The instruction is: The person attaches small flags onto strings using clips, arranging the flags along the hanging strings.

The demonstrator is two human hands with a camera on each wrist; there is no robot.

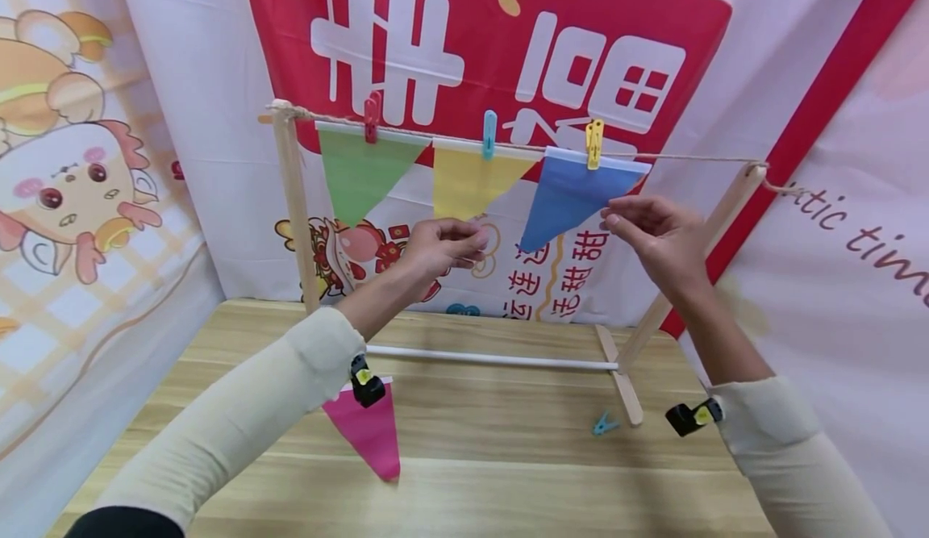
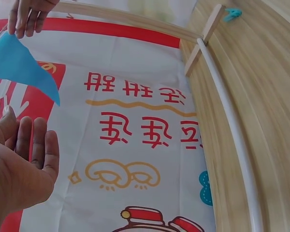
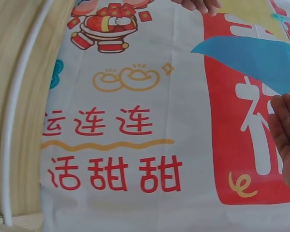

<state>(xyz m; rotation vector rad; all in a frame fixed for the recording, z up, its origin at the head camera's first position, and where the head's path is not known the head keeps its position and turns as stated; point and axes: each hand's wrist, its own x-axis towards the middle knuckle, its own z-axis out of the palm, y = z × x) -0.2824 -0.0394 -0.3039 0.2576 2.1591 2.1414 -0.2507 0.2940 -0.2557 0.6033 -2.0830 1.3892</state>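
Note:
A blue pennant (image 1: 573, 195) hangs from the twine (image 1: 689, 156) under a yellow clothespin (image 1: 594, 144). My right hand (image 1: 664, 239) is at its slanted right edge, fingertips right against the border, fingers loosely extended. My left hand (image 1: 446, 249) is raised in front of the yellow pennant (image 1: 479, 179), overlapping its lower tip in the head view. In the left wrist view its palm and relaxed fingers show nothing held. A light blue clothespin (image 1: 489, 135) clips the yellow pennant. The green pennant (image 1: 366, 171) hangs at the left from a red clothespin (image 1: 372, 117).
Two wooden posts, left (image 1: 292, 207) and right (image 1: 714, 215), carry the twine, with a white rod (image 1: 493, 358) low between them. A pink pennant (image 1: 373, 433) lies on the wooden table (image 1: 501, 490), partly behind the left forearm. One teal clothespin (image 1: 603, 423) lies near the right foot.

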